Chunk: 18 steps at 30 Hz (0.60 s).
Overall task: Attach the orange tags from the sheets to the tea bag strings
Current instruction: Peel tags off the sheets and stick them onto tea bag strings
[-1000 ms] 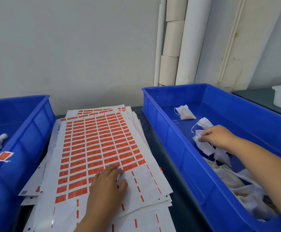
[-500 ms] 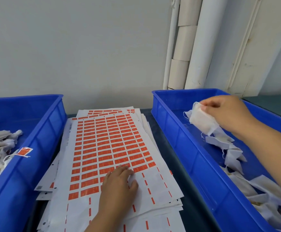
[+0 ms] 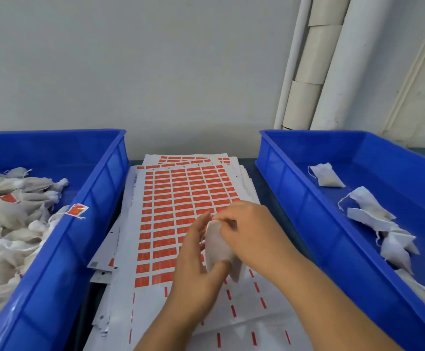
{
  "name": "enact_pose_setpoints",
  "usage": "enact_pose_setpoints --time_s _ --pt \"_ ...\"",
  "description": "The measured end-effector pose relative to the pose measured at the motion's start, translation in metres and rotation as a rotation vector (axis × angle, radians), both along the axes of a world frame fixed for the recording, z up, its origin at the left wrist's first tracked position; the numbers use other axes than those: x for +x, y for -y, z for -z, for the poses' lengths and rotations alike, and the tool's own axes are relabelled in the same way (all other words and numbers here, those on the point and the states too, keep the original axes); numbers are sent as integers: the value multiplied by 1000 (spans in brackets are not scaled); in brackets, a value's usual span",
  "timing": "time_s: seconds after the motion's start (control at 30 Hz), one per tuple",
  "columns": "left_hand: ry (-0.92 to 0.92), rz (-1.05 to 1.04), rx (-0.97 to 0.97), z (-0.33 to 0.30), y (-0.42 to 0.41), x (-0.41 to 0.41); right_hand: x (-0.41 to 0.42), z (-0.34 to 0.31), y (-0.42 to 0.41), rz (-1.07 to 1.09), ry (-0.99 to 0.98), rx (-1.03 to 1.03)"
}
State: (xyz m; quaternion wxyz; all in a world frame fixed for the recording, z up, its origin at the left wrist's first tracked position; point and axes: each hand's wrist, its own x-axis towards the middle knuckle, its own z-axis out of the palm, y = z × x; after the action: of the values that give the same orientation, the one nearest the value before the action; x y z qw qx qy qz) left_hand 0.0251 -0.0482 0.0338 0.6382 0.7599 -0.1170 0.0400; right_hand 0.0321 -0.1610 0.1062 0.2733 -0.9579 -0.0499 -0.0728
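Note:
A stack of white sheets point(image 3: 181, 198) covered with rows of orange tags lies on the table between two blue bins. Above its near part, both hands hold one white tea bag point(image 3: 216, 249). My left hand point(image 3: 196, 272) supports the bag from the left with thumb beneath it. My right hand point(image 3: 252, 234) pinches the bag's top edge with curled fingers. The bag's string is hidden between the fingers.
The left blue bin point(image 3: 87, 214) holds several tea bags with orange tags, one tag point(image 3: 77, 211) lying over its rim. The right blue bin point(image 3: 300, 198) holds several untagged tea bags point(image 3: 373, 216). White pipes point(image 3: 333, 72) stand against the wall behind.
My right hand carried a tea bag out of the right bin to above the sheets. My left hand lifted off the sheet and took hold of the bag. The camera panned left.

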Motion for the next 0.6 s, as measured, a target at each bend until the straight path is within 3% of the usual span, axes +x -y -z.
enact_pose_setpoints --time_s 0.1,0.2,0.4,0.6 --pt "-12 -36 -64 -1 -1 4 5 8 5 -55 -45 50" --pt "47 -203 71 -1 0 13 8 14 13 -81 -42 58" --pt "162 -299 319 11 -4 21 13 30 23 -131 13 59" --pt "182 -287 335 14 -2 20 12 52 25 -211 178 177"
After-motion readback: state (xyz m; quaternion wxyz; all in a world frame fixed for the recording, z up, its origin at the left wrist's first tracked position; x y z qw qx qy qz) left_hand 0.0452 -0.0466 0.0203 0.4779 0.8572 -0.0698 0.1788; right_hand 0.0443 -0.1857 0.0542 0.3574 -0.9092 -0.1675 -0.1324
